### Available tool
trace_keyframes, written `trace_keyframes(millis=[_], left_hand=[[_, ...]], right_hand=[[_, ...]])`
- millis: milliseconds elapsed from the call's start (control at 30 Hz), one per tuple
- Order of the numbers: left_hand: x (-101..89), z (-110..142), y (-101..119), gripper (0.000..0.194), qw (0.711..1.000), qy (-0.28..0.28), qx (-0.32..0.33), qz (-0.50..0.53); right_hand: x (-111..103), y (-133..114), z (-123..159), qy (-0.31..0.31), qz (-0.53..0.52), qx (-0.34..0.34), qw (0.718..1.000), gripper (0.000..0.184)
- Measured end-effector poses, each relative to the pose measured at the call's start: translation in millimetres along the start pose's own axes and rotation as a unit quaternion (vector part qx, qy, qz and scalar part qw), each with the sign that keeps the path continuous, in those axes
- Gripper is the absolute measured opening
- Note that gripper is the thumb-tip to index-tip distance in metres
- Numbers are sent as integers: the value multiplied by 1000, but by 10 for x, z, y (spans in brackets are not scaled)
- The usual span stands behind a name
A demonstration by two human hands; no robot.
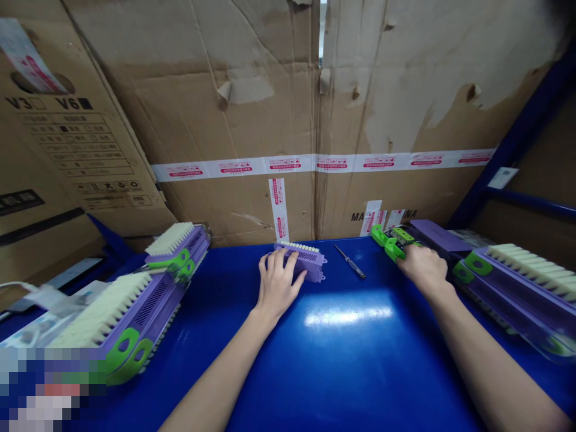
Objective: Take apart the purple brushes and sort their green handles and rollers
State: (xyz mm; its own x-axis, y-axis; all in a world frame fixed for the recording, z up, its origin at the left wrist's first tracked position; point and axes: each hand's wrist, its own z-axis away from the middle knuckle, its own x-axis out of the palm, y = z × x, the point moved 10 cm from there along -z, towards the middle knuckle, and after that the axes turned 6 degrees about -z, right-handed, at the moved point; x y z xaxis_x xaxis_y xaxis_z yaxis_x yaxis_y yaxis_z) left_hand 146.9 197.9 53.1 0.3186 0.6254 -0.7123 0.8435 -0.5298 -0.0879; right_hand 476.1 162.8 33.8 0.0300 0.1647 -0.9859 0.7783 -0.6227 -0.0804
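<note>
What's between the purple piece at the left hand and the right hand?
A slim tool on the blue table, between the purple piece and the right hand; head view.

The blue tabletop (335,360) bears a purple housing (311,265) at the left fingers (279,259), a green part (394,248) at the right fingers (408,261), a screwdriver (352,264) between, and bristled units (155,303) outward.

Single head-worn view, no second view to share anything with. Looks forward and down from above the near side of blue table (270,372), arms' length from both hands, facing cardboard wall (234,132) behind; wide, slightly tilted.
</note>
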Motion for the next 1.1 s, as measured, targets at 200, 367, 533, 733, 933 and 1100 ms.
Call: trace_keyframes(millis=[200,367,533,733,933,1100], left_hand=[[-16,-5,-13,35,1000,18,11,-20],[-77,-7,21,33,998,46,31,3],[-145,-1,71,23,997,55,50,34],[-130,-11,23,35,999,42,30,15],[-12,-13,-53,40,999,0,15,29],[49,25,1,30,996,-24,39,75]], right_hand=[[-421,-466,281,185,-57,-96,976,43],[-310,-1324,810,156,-273,-356,880,47],[-54,-1739,1128,79,-386,-464,793,58],[-55,-1682,1107,145,-345,-473,797,64],[-107,-1663,1130,132,-308,-455,825,69],[-183,-1586,1031,84,-418,-376,822,83]])
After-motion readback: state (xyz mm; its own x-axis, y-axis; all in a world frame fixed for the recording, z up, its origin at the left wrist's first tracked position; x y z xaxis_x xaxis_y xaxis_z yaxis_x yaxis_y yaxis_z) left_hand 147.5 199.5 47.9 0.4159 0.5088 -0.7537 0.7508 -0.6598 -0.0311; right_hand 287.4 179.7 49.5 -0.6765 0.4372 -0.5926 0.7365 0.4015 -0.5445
